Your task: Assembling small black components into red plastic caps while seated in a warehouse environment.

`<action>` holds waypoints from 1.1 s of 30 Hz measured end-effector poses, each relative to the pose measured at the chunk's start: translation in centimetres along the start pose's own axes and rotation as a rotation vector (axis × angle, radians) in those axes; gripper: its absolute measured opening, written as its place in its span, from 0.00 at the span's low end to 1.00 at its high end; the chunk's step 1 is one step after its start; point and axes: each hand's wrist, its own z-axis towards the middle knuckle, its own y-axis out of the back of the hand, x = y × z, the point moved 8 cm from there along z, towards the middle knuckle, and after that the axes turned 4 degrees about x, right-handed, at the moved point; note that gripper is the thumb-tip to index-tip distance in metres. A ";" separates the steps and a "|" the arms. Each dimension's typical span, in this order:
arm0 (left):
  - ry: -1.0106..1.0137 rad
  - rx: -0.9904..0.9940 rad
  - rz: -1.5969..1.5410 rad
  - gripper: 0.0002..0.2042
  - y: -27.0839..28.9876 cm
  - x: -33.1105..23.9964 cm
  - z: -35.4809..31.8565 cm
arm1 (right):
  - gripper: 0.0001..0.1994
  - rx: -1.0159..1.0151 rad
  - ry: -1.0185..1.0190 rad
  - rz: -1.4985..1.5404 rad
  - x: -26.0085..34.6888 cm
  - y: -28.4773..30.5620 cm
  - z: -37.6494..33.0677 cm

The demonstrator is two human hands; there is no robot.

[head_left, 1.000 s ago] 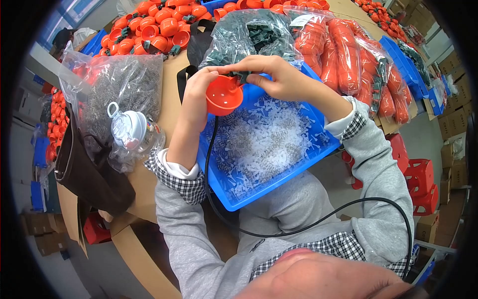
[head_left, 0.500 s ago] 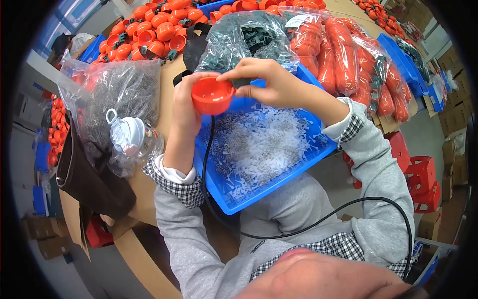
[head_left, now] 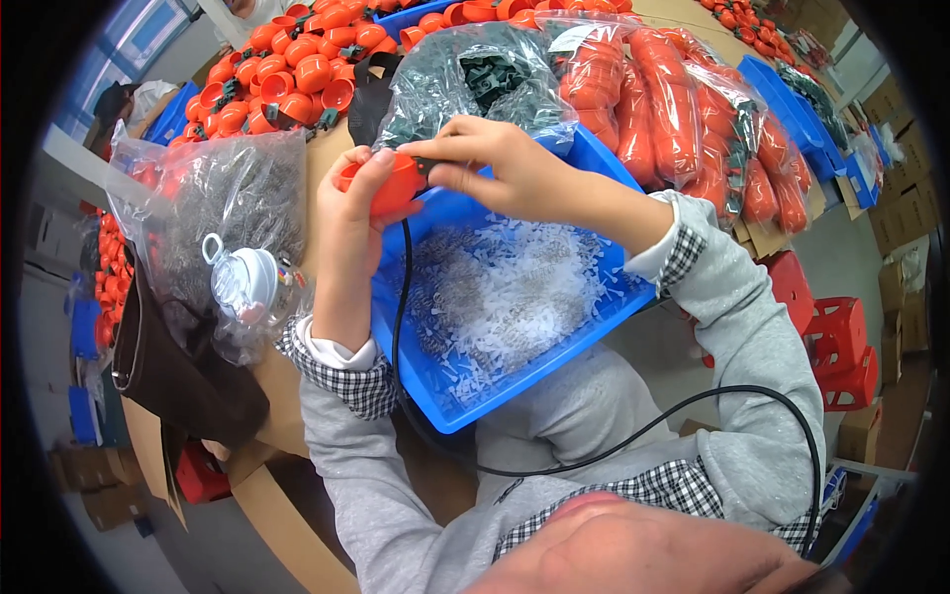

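Observation:
My left hand (head_left: 344,213) is closed round a small orange plastic cup (head_left: 398,186), its thumb lying over the rim. The cup is tilted, so little of its hollow shows. Against its right side, my right hand (head_left: 505,170) pinches a small dark green plastic clip (head_left: 427,165); most of that piece is covered by the fingers. Both hands are raised over the far left corner of a blue plastic bin (head_left: 414,381). Inside the bin lie a heap of small white plastic pins (head_left: 554,272) and many little metal springs (head_left: 440,282).
Orange cups (head_left: 297,74) pile up at the far left. Behind the bin lie a bag of dark green parts (head_left: 426,94) and bagged orange cups (head_left: 663,99). A bag of springs (head_left: 237,188), bottle (head_left: 242,282) and brown bag (head_left: 178,366) stand left. A black cable (head_left: 614,450) crosses my lap.
Both hands have shifted slightly left with the cup. The cup has turned in my left hand, from its hollow facing me to a more sideways tilt, and the left thumb now crosses its rim.

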 end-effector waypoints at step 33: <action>0.906 -1.140 1.028 0.19 21.6 29.5 -58.1 | 0.06 0.865 -0.340 -0.200 -2.3 -7.3 -5.1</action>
